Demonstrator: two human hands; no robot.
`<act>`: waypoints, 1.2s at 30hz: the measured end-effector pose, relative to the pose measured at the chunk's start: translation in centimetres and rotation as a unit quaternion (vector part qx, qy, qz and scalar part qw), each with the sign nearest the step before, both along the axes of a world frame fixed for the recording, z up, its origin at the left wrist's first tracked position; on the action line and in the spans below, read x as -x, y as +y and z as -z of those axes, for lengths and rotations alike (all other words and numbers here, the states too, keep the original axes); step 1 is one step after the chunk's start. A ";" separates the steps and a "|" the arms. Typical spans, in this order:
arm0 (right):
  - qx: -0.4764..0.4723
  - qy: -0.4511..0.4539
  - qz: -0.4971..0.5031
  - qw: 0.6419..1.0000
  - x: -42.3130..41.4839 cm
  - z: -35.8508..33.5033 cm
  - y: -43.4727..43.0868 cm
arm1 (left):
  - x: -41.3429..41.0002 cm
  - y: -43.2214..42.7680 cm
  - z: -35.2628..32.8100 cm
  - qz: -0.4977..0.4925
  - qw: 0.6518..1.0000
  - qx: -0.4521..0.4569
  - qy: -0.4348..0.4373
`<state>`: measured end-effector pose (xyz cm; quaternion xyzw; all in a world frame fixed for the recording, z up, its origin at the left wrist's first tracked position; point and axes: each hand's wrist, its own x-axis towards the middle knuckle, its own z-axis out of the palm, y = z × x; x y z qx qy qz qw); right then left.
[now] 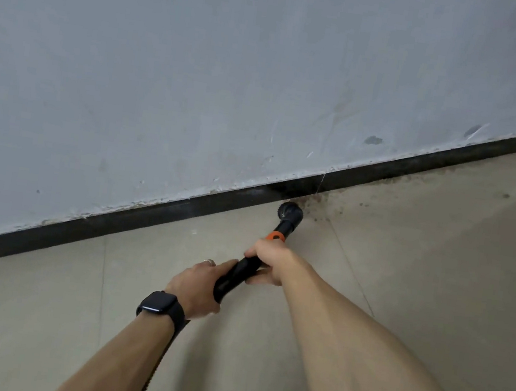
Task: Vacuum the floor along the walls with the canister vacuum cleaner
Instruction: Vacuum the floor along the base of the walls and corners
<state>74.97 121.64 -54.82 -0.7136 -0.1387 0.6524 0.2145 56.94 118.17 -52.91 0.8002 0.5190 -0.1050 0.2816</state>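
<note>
Nearest the camera, 2 bare forearms reach forward and down over the tiled floor (439, 252). A ribbed hose (152, 375) runs under the left forearm, mostly hidden. The left wrist carries a dark watch (160, 305).

The left hand (197, 285) is closed around the rear of the black wand (239, 275), fingers wrapped under it, a ring showing on 1 finger. Just ahead, the right hand (269, 261) is clenched over the wand from above, thumb beneath, close behind an orange collar (274, 236). The 2 hands are near each other but apart.

Past the collar the wand ends in a round black brush (290, 212), which sits at the floor just beside the black skirting (81, 231), at the edge of a patch of brownish grit (324, 204). More grit lies along the skirting to the right; the stretch to the left looks cleaner. Above is a scuffed pale wall (200, 73). The canister itself is out of view.

The wand looks rigid and light, so it should steer easily with the forward hand guiding and the rear hand pushing. The hose is probably springy and may tug back. The brush bristles likely yield, so light pressure against the skirting should do. The smooth plastic may slip in a loose grip.
</note>
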 end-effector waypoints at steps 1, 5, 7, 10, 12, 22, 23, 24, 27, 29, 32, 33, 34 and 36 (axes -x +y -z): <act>-0.002 0.013 0.007 1.000 -0.3 0.2 0.2 | -0.1 0.3 -0.2 -0.001 1.000 0.000 0.004; -0.008 0.062 0.034 0.997 -1.1 0.9 0.3 | -0.9 0.1 -0.2 -0.001 1.000 -0.013 0.025; -0.011 0.071 0.041 0.997 -1.5 1.3 0.3 | -1.2 0.0 0.0 0.000 0.999 -0.017 0.033; -0.026 0.085 0.047 0.995 -1.6 1.7 0.3 | -1.5 0.0 -0.2 -0.008 0.999 -0.026 0.039; -0.043 0.107 0.054 0.992 -1.4 2.0 0.2 | -1.6 -0.1 -0.7 -0.013 0.998 -0.038 0.050; -0.100 0.157 0.141 0.972 -0.6 1.0 -1.1 | -3.2 0.2 -3.4 0.001 0.988 -0.054 0.141; -0.099 0.150 0.149 0.972 -0.8 0.8 -1.6 | -3.7 0.0 -3.6 0.014 0.987 -0.052 0.150; -0.100 0.143 0.155 0.972 -1.0 0.6 -2.2 | -4.0 -0.2 -3.7 0.028 0.986 -0.048 0.158; -0.119 0.122 0.171 0.970 -2.1 0.4 -4.2 | -4.6 -0.6 -3.5 0.063 0.983 -0.035 0.168; -0.141 0.089 0.185 0.969 -3.1 0.2 -5.7 | -5.3 -0.7 -3.3 0.083 0.983 -0.024 0.161; -0.151 0.032 0.219 0.963 -4.9 0.5 -7.7 | -7.5 -0.9 -2.8 0.116 0.984 -0.011 0.136; -0.146 0.018 0.232 0.962 -5.5 0.6 -8.4 | -8.3 -1.1 -2.6 0.126 0.983 -0.002 0.131; -0.139 0.007 0.246 0.959 -6.1 0.8 -9.0 | -9.2 -1.2 -2.4 0.137 0.982 0.009 0.131; -0.123 -0.003 0.266 0.956 -6.9 1.2 -10.5 | -10.5 -1.5 -2.0 0.168 0.975 0.033 0.145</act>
